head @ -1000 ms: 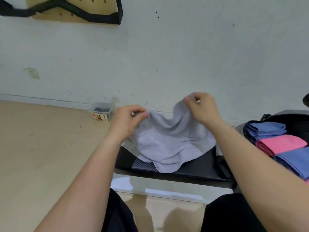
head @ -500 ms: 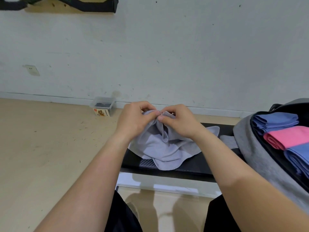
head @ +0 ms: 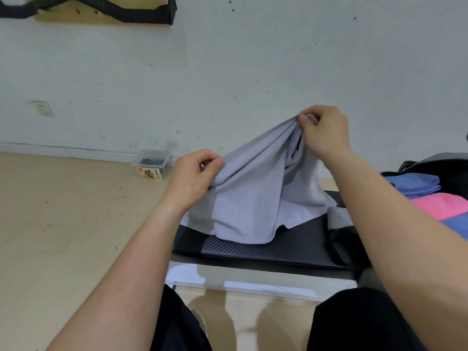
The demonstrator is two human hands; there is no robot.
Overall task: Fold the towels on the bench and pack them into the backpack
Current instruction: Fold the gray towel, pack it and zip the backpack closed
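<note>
**Grey towel lifted over the bench**

Grey towel (head: 253, 198) hangs between your hands: your right hand (head: 325, 133) pinches one corner high, your left hand (head: 195, 178) pinches an edge lower. Its hem drapes on the black bench (head: 291, 247). Folded towels fill the backpack (head: 435, 165) at right.

The left hand (head: 195, 176) is pinching the grey towel (head: 253, 198) between thumb and curled fingers, with its forearm reaching forward and its wrist sitting low. The right hand (head: 323, 133) is gripping the same towel higher up, apparently between thumb and forefinger, with its forearm angling in from the right.
</note>
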